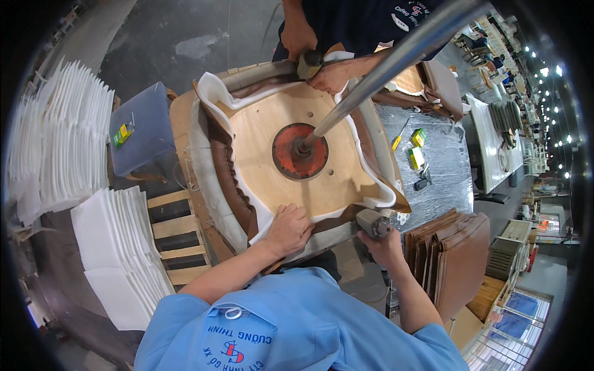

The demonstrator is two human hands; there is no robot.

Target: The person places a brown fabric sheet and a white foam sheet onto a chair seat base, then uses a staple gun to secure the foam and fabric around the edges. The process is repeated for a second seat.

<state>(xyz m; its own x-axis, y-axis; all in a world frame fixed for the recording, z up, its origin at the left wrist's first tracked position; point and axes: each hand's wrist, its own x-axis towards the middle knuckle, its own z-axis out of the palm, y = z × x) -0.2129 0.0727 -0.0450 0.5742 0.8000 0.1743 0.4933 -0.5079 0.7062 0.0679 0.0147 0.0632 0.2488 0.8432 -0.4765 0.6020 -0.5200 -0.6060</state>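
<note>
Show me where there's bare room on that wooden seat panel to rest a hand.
Bare plywood lies between the red round plate and the folded brown covering. The near edge is crowded by the left hand and right hand gripping a stapler; the far edge by a co-worker's hands.

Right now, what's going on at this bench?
The person's left hand presses brown covering over white foam at the near edge of an upturned plywood seat. Their right hand grips a grey staple gun against that edge. Across the seat, a co-worker's hands do likewise. A metal rod clamps the seat through a red disc.
</note>
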